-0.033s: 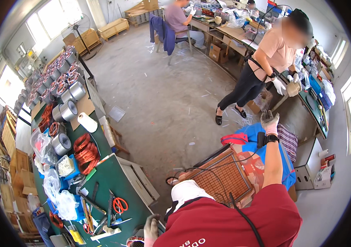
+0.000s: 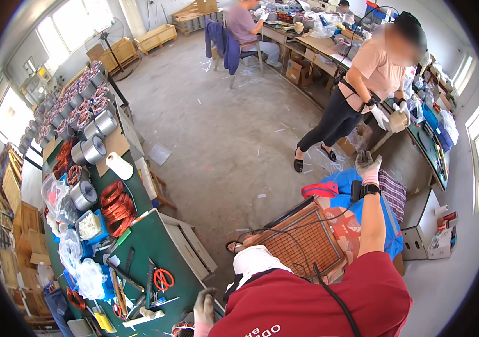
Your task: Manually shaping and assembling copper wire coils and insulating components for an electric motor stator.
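My right hand (image 2: 368,167) in a pale glove is raised at the end of my outstretched arm, above a blue cloth or bag (image 2: 338,182). Its fingers are spread and hold nothing. Low in the picture, my left hand (image 2: 203,309), also gloved, is beside the near edge of the green workbench (image 2: 175,238). Its fingers look extended, and I see nothing in them. Close by, a wound motor part (image 2: 183,328) shows only partly at the lower edge. Orange-handled scissors (image 2: 163,279) and a mallet (image 2: 151,314) lie on the bench near that hand.
Copper coils (image 2: 117,209), wire spools (image 2: 84,195) and several stators (image 2: 82,101) crowd the left bench. A wire-mesh frame (image 2: 298,238) stands before me, with black cables across it. A co-worker (image 2: 380,73) stands at the right bench handling a beige part (image 2: 399,121); another sits farther back.
My left hand has moved slightly up and to the left. My right hand stays in place. The co-worker's gloved hands and the beige part have shifted a little.
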Tool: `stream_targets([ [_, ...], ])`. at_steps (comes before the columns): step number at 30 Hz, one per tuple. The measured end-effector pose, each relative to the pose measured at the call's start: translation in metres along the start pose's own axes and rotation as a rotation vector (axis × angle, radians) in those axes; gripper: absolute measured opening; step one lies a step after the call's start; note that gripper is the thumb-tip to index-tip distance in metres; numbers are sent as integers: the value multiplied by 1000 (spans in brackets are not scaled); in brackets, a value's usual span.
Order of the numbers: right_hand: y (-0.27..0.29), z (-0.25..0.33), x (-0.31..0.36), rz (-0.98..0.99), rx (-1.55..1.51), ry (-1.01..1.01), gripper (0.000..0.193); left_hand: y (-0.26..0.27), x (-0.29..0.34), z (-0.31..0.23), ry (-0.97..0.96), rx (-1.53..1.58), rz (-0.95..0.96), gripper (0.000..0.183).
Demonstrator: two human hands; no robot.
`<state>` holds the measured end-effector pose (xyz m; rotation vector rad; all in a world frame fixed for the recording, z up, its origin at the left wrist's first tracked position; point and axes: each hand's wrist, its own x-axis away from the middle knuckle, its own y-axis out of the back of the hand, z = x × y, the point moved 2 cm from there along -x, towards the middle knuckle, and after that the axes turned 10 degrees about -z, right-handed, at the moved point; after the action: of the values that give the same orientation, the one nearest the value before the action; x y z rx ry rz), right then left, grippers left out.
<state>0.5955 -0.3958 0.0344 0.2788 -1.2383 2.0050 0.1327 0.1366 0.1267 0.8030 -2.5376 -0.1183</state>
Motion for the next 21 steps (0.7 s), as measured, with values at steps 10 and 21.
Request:
stream_targets([
  [10,-46,-41,29,65,-84,-129,86,-43,-41,-61,-349,-304,201,27],
  [21,-49,-125,50,242,177,-509,78,-46,-46,-53,-300,-350,169,27],
])
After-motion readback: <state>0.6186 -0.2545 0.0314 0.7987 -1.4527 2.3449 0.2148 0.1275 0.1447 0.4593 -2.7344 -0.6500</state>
